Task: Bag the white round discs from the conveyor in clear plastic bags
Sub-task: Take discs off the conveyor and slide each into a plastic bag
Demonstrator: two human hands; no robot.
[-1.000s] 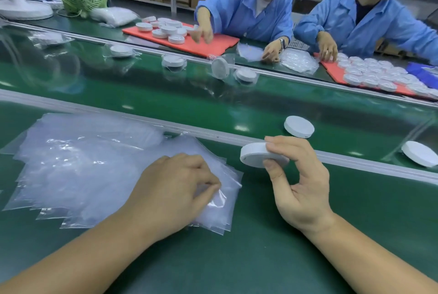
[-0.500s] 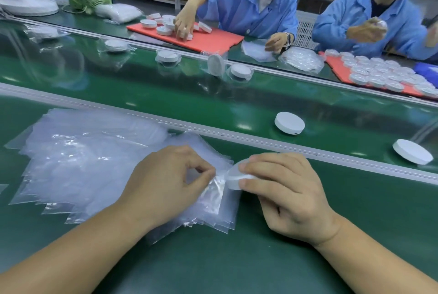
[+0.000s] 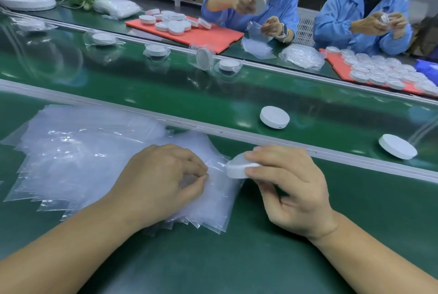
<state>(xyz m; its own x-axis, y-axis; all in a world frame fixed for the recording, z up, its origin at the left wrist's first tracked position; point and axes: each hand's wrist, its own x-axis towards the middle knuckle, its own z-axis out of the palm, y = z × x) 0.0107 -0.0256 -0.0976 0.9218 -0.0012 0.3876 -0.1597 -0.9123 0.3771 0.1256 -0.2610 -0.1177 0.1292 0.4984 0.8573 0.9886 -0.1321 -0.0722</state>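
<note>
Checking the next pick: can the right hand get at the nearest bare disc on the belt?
Likely not yet: the right hand grips another disc. Only the low rail lies between it and the belt disc.

Behind the grip, the disc (image 3: 237, 170) is largely covered by the right hand (image 3: 294, 189); whether the bag (image 3: 218, 189) is open cannot be told.

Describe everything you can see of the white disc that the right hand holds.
The white disc is round, flat, matte like plastic, with a plain rim. The right hand grips it, fingers over its top, thumb against its side. It is slightly tilted, its left edge at the pile of clear bags.
</note>
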